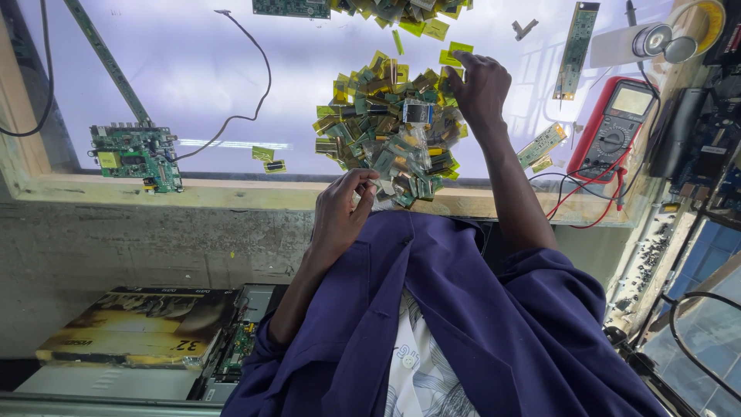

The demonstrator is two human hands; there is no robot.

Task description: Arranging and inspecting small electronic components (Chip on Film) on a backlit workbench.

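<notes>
A heap of small gold and green flex-circuit strips (386,127) lies on a lit white table top (193,69). My left hand (343,208) is at the heap's near edge, with thumb and fingers pinched on one small strip (380,186). My right hand (480,85) reaches over the heap's far right side, its fingers spread and its fingertips resting on the yellow pieces there. Both forearms come out of dark blue sleeves (463,309).
A green circuit board (135,154) with a black wire sits at the left, and long narrow boards (575,46) lie at the far right. A red multimeter (617,127) with red leads stands on the right. A flat printed box (139,324) lies below the wooden table edge (231,193).
</notes>
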